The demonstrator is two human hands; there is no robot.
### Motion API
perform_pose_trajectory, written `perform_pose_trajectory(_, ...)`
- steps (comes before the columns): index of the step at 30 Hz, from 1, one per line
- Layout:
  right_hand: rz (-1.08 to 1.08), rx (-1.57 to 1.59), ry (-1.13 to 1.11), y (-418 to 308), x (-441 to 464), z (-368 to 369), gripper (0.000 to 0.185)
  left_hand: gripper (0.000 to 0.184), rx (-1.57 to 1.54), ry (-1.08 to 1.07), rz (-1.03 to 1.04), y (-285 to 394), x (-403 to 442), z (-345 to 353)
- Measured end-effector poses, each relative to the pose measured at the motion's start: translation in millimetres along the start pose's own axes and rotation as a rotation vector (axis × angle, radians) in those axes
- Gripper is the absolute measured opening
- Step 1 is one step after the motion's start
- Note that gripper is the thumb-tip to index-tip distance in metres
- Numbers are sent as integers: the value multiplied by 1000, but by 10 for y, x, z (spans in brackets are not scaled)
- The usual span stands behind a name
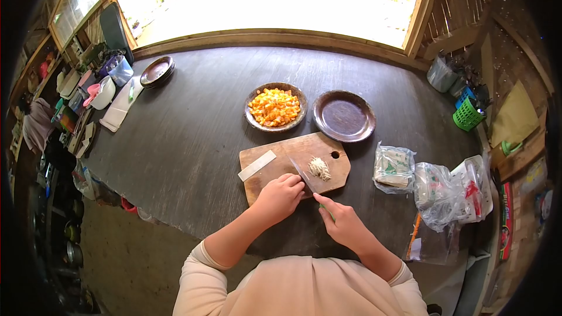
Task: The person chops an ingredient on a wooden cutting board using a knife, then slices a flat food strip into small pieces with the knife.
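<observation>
while in right hand [344,225], knife [305,178] aslant

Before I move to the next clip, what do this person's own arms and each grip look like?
The left grip and right grip are bare, ungloved hands, with no markings I can make out. Plain cream sleeves, loosely creased, stop well short of them.

A rustic kitchen: knife [300,167], cutting board [283,167], bowl [254,121] of chopped food [274,107], stacked plates [157,71] on a wooden-walled room's table [199,140].
</observation>
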State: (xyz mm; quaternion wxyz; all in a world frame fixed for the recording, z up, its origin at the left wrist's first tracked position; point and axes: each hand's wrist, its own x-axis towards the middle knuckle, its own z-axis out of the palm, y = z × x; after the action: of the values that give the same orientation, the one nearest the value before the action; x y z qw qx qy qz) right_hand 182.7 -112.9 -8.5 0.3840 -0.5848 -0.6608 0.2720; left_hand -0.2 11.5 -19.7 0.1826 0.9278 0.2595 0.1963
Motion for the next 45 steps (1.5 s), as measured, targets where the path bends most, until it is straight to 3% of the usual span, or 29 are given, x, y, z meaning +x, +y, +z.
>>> perform_pose_trajectory(45,18,-10,7,39,76,21,34,30,6,-50,4,-3,6,-31)
